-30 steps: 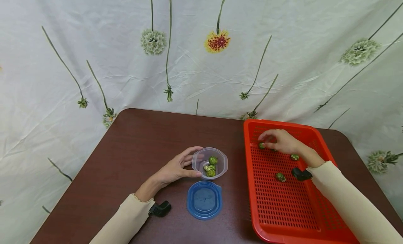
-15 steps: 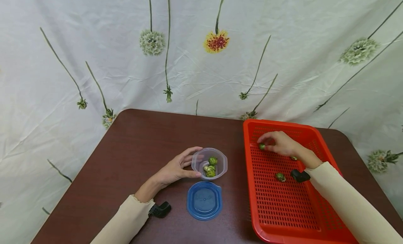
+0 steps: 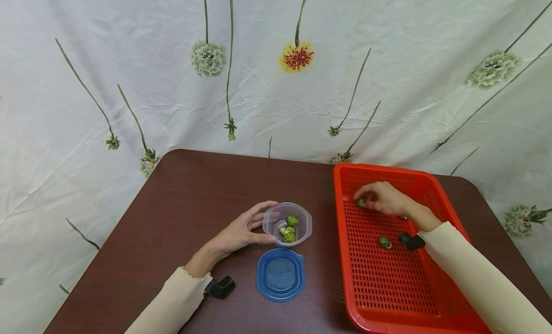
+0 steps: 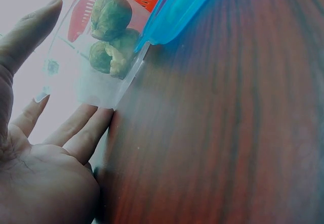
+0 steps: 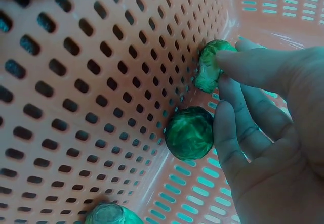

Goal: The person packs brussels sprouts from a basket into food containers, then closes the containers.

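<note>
My left hand (image 3: 238,232) spans the left side of a clear plastic container (image 3: 268,224), thumb at its near rim and fingers at its far side. Green Brussels sprouts (image 4: 111,16) lie in the bottom of it. Inside the red basket (image 3: 338,238), near its far left corner, my right hand (image 3: 385,199) pinches a Brussels sprout (image 5: 208,64) between thumb and fingers. Just beside those fingers is another, darker sprout (image 5: 190,134) on the basket floor. One more sprout (image 3: 385,242) rests closer to the basket's middle, and my right wrist partly hides another (image 3: 403,217).
A round blue lid (image 3: 281,275) lies on the dark brown table (image 3: 207,180) just in front of the container. The red basket takes up the table's right side. Behind the table hangs a pale cloth (image 3: 258,85) with printed flowers.
My right hand has shifted slightly toward me, and the sprout at its fingertips has moved a little right and nearer. The left hand and container have stayed in place.
</note>
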`<state>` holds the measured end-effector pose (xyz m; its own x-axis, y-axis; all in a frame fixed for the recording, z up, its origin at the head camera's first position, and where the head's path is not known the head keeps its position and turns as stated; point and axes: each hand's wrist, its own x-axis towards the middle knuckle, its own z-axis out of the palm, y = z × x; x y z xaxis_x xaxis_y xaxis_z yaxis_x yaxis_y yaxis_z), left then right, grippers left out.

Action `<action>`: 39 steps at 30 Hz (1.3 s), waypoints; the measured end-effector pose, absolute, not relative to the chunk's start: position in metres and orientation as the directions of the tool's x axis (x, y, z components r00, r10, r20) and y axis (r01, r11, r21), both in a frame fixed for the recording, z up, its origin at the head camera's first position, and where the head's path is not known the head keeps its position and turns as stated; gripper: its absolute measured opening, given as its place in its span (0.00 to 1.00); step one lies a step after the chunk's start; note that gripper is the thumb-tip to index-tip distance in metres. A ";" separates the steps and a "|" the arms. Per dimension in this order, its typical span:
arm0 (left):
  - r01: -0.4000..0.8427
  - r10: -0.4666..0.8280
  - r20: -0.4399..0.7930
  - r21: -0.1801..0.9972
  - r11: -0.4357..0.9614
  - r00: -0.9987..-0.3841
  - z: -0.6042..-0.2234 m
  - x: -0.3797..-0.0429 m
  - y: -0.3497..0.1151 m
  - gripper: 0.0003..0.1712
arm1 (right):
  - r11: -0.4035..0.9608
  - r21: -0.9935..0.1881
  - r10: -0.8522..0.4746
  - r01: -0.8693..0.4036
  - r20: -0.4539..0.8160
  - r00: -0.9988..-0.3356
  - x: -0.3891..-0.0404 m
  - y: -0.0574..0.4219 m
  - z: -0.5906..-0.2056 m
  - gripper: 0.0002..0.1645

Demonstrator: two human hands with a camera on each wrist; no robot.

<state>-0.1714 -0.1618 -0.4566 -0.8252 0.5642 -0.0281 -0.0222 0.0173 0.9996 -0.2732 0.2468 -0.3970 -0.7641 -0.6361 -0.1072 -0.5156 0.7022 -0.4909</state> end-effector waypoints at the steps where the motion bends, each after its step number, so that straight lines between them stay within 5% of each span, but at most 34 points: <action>1: -0.020 0.564 -0.027 1.000 0.019 -0.825 -0.457 -0.171 -0.162 0.50 | 0.702 -0.492 -0.636 -0.515 -0.109 -0.764 -0.273 0.247 -0.397 0.16; 39: -0.028 0.556 -0.042 0.999 0.034 -0.830 -0.457 -0.171 -0.161 0.50 | 0.722 -0.503 -0.596 -0.475 -0.104 -0.796 -0.271 0.248 -0.377 0.11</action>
<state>-0.1715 -0.1615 -0.4567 -0.8300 0.5562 -0.0423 -0.0280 0.0342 0.9990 -0.2708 0.2484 -0.3773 -0.7964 -0.5958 -0.1041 -0.4746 0.7224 -0.5029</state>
